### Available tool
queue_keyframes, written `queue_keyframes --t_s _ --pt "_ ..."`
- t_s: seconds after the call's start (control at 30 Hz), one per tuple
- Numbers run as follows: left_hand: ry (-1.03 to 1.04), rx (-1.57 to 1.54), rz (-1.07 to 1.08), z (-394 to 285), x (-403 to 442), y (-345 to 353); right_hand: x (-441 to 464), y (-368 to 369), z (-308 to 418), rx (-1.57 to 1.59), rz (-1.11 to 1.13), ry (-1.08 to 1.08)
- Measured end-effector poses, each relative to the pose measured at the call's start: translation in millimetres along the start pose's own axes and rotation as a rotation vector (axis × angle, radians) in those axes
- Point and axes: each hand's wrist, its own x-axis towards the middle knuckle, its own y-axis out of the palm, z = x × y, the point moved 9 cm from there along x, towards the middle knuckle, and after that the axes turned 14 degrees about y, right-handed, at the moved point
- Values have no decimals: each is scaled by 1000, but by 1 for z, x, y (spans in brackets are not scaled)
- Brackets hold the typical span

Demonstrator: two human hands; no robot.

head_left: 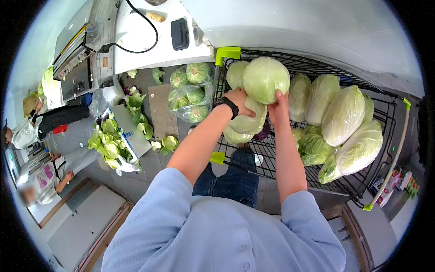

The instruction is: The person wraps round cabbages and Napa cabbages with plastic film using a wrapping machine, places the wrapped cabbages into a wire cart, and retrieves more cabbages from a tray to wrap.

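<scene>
A large round green cabbage [266, 80] sits at the left end of a black wire shopping cart [267, 154]. My left hand [239, 102], with a black band on its wrist, grips its lower left side. From the lower right, my right hand [278, 108] holds the same cabbage, its thumb pressed on the surface. Another pale cabbage [252, 119] lies just below my left hand, and one more [236, 75] is partly hidden behind the held one. Beside my right hand, a purple cabbage [263, 133] shows in part. Wrapped napa cabbages [343, 115] fill the cart's right side.
Bagged cabbages [190, 93] rest on the floor left of the cart. Farther left, a box [131, 136] has loose leaves [108, 140] beside it. A white table [163, 56] stands at the upper left. Two people [50, 181] are at the far left.
</scene>
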Motion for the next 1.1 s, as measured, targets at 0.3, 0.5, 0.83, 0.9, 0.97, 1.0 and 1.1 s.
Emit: queue_keyframes --t_s 0.3,0.5,0.83,0.9,0.97,1.0,1.1 --pt "-188 588 -448 -22 -65 7 16 43 13 -506 37 -72" --pt "-127 617 -397 -52 -89 21 27 52 23 -727 -37 112" --pt "577 489 -119 -130 -72 37 39 48 2 -654 2 -3" --pt "751 644 269 -137 -51 67 37 46 2 -608 10 62" --pt "699 891 475 -109 -10 106 43 42 3 -590 27 43" --pt "714 944 576 -101 1 122 46 42 3 -570 37 55" --pt "747 1014 773 -88 28 156 48 39 0 -545 64 100"
